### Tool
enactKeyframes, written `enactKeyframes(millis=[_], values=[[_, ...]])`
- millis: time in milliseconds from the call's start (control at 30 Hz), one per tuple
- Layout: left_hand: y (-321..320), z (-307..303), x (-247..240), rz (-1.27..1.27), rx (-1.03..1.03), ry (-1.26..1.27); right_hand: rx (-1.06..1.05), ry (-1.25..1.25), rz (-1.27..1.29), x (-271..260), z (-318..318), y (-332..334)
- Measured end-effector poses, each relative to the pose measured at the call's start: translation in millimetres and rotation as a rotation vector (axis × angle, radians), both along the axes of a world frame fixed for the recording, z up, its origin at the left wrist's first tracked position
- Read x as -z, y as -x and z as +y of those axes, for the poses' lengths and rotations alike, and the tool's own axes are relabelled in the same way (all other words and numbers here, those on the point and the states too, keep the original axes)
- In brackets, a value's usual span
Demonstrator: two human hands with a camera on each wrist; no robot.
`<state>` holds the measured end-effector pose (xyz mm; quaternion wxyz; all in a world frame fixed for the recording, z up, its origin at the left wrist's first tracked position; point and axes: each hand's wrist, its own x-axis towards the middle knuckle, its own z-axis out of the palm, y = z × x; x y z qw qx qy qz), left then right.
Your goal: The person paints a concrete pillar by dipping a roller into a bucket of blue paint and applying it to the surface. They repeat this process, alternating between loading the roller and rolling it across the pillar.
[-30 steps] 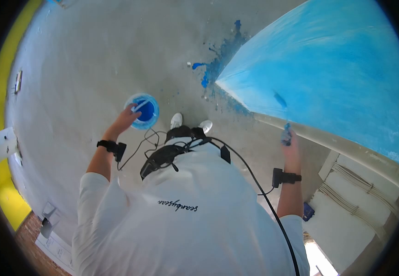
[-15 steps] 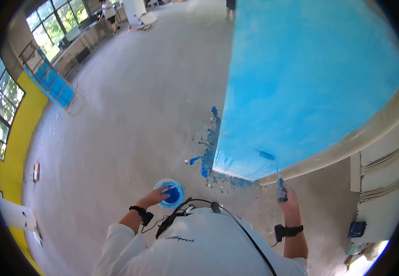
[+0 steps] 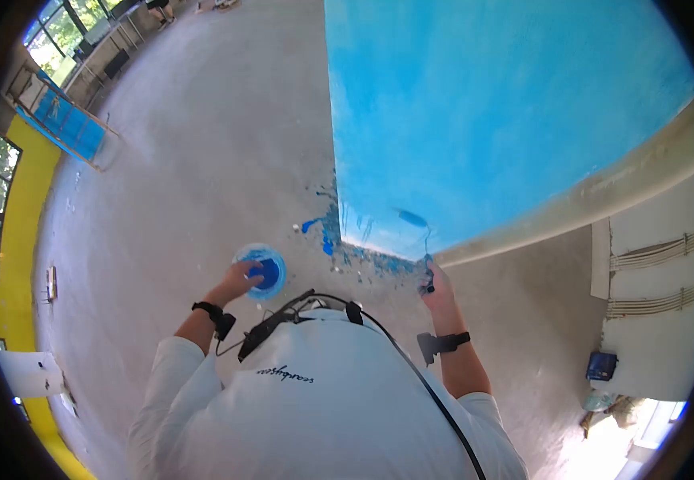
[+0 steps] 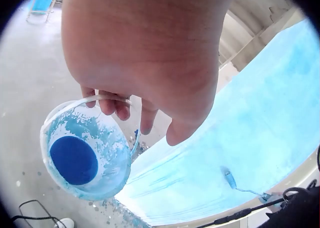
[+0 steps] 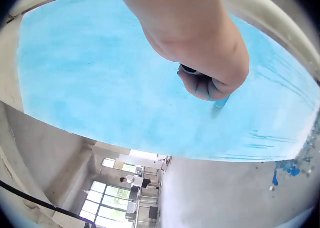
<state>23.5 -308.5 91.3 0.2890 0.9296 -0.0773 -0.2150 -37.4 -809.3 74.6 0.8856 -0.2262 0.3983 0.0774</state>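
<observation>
My left hand has its fingers curled round the white handle of a paint bucket, whose rim shows in the left wrist view. Dark blue paint lies in the bottom, and its inner wall is streaked lighter blue. The bucket hangs beneath the hand, its mouth facing up. My right hand grips the paint-stained handle of a small paint roller. That roller's sleeve is at the light blue painted wall, low down near its left edge. In the right wrist view, the hand hides most of the roller.
Blue paint splashes mark the floor along the wall's foot. A pale ledge borders the painted wall, with pipes beyond it on the right. A ladder leans at the far left. Another person stands near the windows.
The head view has tilted up from the floor and feet, then shifted to the right. My right hand has brought the roller closer to the wall's lower left corner. My left hand keeps the bucket.
</observation>
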Motion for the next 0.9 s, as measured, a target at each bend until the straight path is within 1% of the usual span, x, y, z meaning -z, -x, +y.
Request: enactKeyframes(millis=[33, 67, 133, 167, 233, 267, 300, 400, 467, 500, 567, 600, 700, 733, 767, 800, 867, 900], values=[[1, 2, 4, -0.063, 0.004, 0.002, -0.003, 0.000, 0.006, -9, -2, 9], [2, 3, 9, -0.044, 0.011, 0.010, 0.004, 0.008, 0.025, -16, -7, 16], [-2, 6, 18, -0.008, -0.078, 0.056, -0.025, -0.031, -0.026, -34, -15, 25], [-3, 11, 25, 0.012, -0.065, 0.064, -0.011, -0.023, -0.007, -46, -16, 29], [-2, 12, 29, -0.011, -0.087, 0.094, -0.016, 0.117, -0.023, -75, -11, 29], [0, 11, 24, 0.013, -0.086, 0.076, -0.043, 0.126, -0.057, -77, -11, 28], [1, 13, 24, 0.034, -0.084, 0.083, -0.042, 0.133, -0.036, -69, -12, 22], [11, 26, 37, 0.012, -0.140, 0.177, -0.086, 0.124, -0.025, -15, -13, -11], [18, 34, 42, 0.044, -0.172, 0.193, -0.042, 0.124, 0.131, 28, -10, -45], [19, 37, 43, 0.061, -0.197, 0.206, -0.051, 0.130, 0.138, 47, -11, -61], [22, 44, 41, 0.101, -0.246, 0.224, -0.083, 0.114, 0.241, 77, -10, -83], [24, 50, 44, 0.135, -0.282, 0.238, -0.090, 0.118, 0.253, 82, -8, -87], [28, 75, 72, 0.178, -0.284, 0.271, -0.160, 0.189, 0.255, 86, -7, -70], [31, 83, 80, 0.180, -0.287, 0.271, -0.300, 0.308, 0.183, 77, -3, -55], [34, 87, 86, 0.182, -0.319, 0.336, -0.436, 0.425, 0.106, 66, 5, -39], [35, 87, 90, 0.182, -0.348, 0.404, -0.433, 0.427, 0.103, 53, 12, -25], [37, 87, 81, 0.204, -0.354, 0.446, -0.617, 0.701, 0.102, 22, 27, 5], [38, 89, 79, 0.232, -0.363, 0.487, -0.609, 0.710, 0.098, 14, 31, 19]])
